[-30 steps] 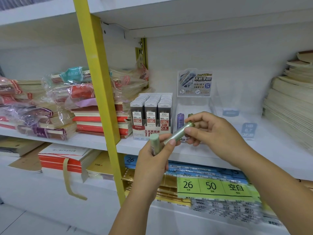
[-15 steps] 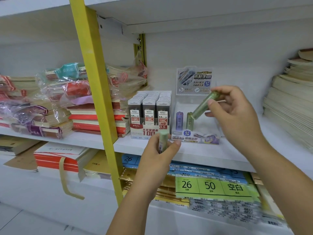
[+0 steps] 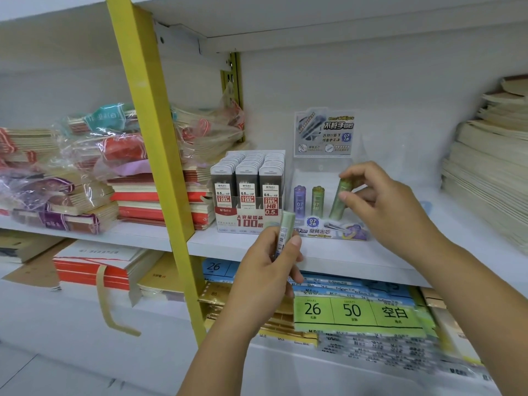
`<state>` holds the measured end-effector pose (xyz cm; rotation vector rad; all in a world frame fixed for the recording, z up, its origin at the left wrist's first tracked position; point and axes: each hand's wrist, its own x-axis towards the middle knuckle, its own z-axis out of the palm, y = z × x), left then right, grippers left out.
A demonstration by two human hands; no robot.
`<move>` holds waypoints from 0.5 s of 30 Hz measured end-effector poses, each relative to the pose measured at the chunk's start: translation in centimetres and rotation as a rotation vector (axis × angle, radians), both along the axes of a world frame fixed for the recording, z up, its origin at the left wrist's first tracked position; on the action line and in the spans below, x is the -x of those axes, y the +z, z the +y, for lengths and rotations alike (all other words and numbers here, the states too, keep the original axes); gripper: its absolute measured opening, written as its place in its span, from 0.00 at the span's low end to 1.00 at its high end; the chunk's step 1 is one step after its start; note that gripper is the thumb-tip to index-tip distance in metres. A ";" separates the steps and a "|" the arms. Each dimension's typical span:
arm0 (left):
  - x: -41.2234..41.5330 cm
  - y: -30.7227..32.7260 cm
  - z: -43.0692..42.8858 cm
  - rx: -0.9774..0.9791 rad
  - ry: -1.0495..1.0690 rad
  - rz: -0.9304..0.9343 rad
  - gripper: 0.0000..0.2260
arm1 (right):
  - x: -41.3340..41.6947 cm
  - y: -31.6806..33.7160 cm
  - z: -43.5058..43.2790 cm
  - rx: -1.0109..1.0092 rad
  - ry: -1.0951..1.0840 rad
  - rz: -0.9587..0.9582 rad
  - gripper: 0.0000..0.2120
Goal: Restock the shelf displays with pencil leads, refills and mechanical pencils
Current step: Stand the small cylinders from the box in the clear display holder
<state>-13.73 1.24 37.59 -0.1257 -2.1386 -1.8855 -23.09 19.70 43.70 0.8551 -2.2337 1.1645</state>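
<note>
The olive tube (image 3: 339,199) has been lowered by the right hand (image 3: 385,207) from mid-air into the display (image 3: 334,231). Nearest, a pale tube (image 3: 285,228) is gripped upright in the curled fingers of the left hand (image 3: 265,272), before the shelf (image 3: 343,261) edge. Farther in, the olive tube is pinched near its top, tilted, just right of a green tube (image 3: 317,201) and a purple tube (image 3: 299,201). A lead box (image 3: 248,195) is set left of the display.
</note>
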 end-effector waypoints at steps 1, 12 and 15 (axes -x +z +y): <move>0.0 0.0 0.1 0.001 -0.004 0.006 0.05 | 0.0 -0.1 0.0 -0.018 0.002 -0.002 0.15; -0.6 0.4 0.6 0.056 -0.023 -0.004 0.08 | -0.2 0.0 0.1 -0.078 -0.069 0.034 0.11; -0.9 1.0 0.9 0.050 -0.103 -0.042 0.10 | -1.9 1.1 0.5 0.028 -0.054 0.152 0.09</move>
